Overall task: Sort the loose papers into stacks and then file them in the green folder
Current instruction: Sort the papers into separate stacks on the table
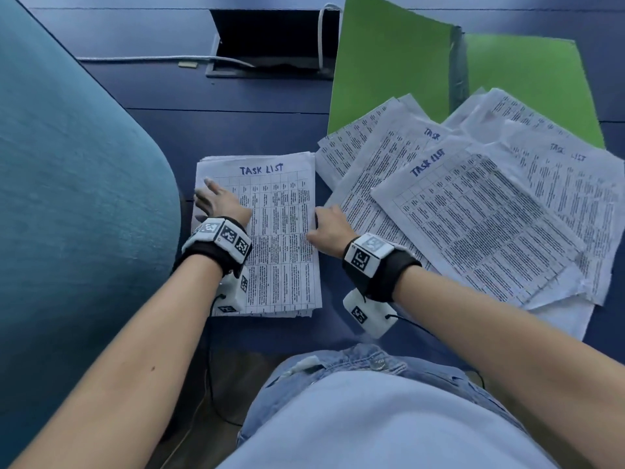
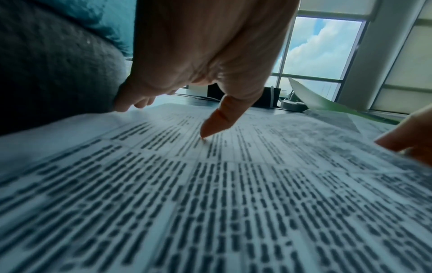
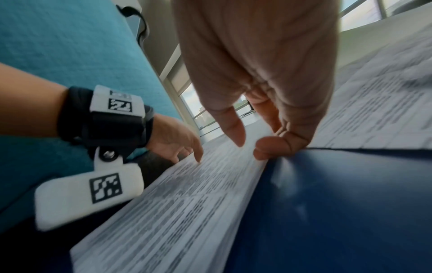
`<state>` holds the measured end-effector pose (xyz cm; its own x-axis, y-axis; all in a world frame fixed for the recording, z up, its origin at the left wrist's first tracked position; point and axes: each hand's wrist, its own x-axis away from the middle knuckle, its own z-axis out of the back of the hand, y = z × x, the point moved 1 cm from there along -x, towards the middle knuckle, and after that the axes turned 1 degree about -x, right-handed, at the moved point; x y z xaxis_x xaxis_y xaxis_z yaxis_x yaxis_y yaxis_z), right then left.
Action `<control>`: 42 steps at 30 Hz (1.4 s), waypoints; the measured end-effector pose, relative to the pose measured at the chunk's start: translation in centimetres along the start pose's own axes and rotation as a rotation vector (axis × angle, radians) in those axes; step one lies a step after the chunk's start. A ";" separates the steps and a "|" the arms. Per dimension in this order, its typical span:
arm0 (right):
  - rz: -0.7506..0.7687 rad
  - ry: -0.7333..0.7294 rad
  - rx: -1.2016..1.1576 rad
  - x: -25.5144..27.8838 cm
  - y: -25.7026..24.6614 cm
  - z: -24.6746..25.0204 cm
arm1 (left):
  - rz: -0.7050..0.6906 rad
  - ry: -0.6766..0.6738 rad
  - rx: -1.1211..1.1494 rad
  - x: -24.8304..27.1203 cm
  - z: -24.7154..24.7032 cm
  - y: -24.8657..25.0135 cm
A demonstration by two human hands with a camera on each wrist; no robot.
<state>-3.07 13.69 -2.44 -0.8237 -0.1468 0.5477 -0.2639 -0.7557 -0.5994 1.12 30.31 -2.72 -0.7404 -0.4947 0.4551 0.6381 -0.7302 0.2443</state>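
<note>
Nearest, the stack [image 1: 284, 238] lies squared on the blue table [image 1: 236, 130]. The left hand [image 1: 220, 203] rests flat on its left side, fingers straight, thumb tip touching the top sheet. The right hand [image 1: 329, 228] pinches the stack's right edge, fingers curled against it. Just right, loose papers [image 1: 490, 211] lie fanned and overlapping. Beyond them, partly under them, the green folder [image 1: 389, 69] lies open.

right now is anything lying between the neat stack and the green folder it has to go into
Yes. The loose papers are fanned across the near part of the open green folder, right of the neat stack that both hands touch. Only the folder's far part is bare.
</note>
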 end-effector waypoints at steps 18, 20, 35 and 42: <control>-0.151 0.141 0.428 4.2 13.2 9.4 | -0.489 -0.347 0.118 8.5 -7.8 13.3; -0.093 0.154 0.516 4.5 13.5 9.0 | -0.469 -0.403 0.119 9.1 -8.9 14.0; 0.066 0.104 0.618 6.2 15.2 8.5 | -0.390 -0.431 0.361 10.9 -10.5 16.6; 0.162 0.260 0.301 6.2 16.2 11.0 | -0.407 -0.532 0.636 12.4 -9.9 16.4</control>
<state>-6.88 -6.48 -2.31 -0.9517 -0.1421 0.2723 0.0056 -0.8944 -0.4472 0.31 7.48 -1.55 -0.8389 0.1404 0.5258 0.4624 -0.3256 0.8247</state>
